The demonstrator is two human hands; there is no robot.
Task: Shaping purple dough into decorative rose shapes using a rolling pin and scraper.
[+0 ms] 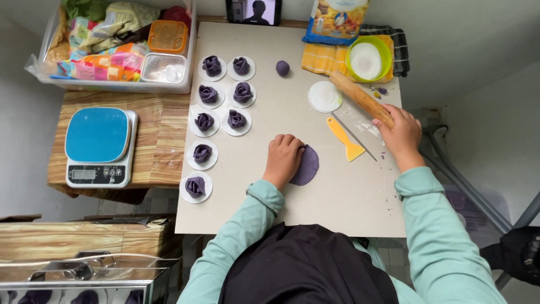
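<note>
Head view: a flattened purple dough disc [307,165] lies at the centre of the frame on the grey board [337,197], its left part under the curled fingers [284,142] of the left hand [283,159], which press down on it rather than grip. The dough is thin, roughly round and matte violet, like the folded purple rosettes [203,121] on white paper rounds to its left. At right of centre, the right hand [400,135] is closed around the lower end of a wooden rolling pin [360,98], which slants up-left toward a white disc [324,96], with a yellow scraper [346,138] just below.
</note>
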